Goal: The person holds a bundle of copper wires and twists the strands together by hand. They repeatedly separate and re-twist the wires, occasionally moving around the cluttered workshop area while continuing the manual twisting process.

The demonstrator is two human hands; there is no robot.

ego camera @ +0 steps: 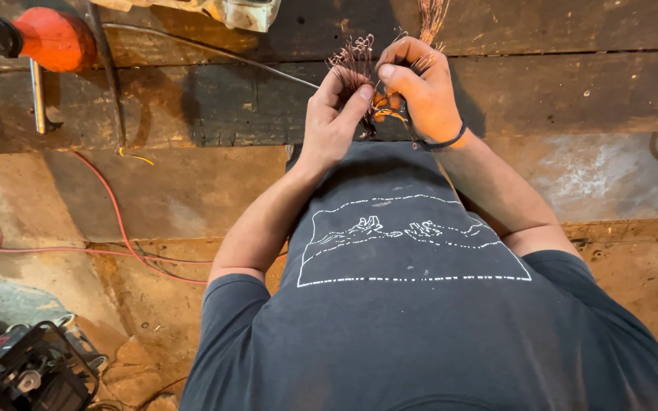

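Above the dark wooden table (192,106), both hands pinch a bundle of copper wire strands (353,62): left hand (334,122) and right hand (420,91) closed on it, strands fanning upward, away from the person.

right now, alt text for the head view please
Both hands work a bundle of thin copper wires over a dark wooden bench: left hand pinches the strands, right hand grips beside it. An orange tool lies far left.
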